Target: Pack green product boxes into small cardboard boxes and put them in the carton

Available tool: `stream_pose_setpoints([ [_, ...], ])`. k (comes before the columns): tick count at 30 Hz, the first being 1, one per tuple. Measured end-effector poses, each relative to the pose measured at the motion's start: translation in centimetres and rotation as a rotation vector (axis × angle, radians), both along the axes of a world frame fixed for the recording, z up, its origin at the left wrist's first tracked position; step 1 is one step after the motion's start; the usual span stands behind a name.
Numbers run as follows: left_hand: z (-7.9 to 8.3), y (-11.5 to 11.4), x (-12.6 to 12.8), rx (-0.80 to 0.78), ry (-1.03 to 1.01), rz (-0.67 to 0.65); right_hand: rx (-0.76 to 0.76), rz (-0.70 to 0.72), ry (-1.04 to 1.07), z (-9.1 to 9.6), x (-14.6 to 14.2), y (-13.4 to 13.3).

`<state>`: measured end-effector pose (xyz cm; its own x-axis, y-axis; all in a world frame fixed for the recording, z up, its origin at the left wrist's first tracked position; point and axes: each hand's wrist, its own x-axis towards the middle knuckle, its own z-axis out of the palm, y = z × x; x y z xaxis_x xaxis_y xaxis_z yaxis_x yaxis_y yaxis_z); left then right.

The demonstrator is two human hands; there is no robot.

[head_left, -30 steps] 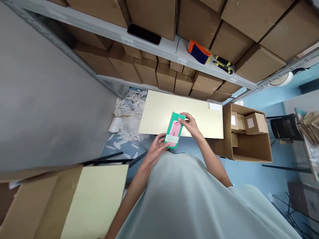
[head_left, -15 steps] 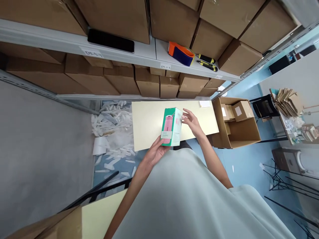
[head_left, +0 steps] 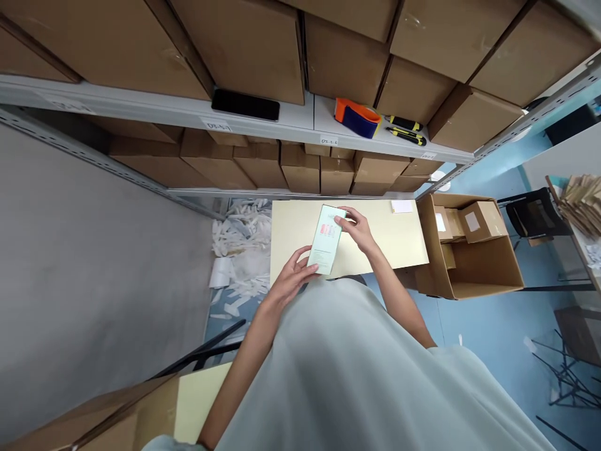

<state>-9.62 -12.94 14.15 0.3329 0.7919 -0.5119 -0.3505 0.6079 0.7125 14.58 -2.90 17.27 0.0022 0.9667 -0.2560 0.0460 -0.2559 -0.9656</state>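
Between my two hands is a small product box, its pale green side with printed text and small coloured pictures facing me. My left hand grips its lower left corner, thumb on the front. At the upper right corner my right hand pinches it, thumb on the printed side and fingers behind. The box is held tilted over the pale yellow table, close to my shirt. Its other sides are hidden.
A large open carton with smaller boxes stands right of the table. On the shelf edge ahead lie a black phone, an orange and blue tape roll and yellow-black utility knives. White scraps cover the floor at left.
The box has been turned, so its pale printed side replaces the green and pink front. My right hand has closed on its upper corner. The view has shifted left.
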Motion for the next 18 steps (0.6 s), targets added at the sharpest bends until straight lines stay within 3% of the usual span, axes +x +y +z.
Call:
stream_pose_setpoints([
  [5,0.4,1.1,-0.5,-0.005,0.055,-0.016,0.006,0.051,0.093,-0.6,0.4,1.1],
  [13,-0.4,1.0,-1.2,-0.057,-0.267,-0.049,-0.023,0.094,0.401,-0.5,1.0,1.1],
  [18,0.3,1.5,-0.9,-0.005,-0.102,-0.054,0.027,0.043,0.25,-0.7,0.5,1.2],
])
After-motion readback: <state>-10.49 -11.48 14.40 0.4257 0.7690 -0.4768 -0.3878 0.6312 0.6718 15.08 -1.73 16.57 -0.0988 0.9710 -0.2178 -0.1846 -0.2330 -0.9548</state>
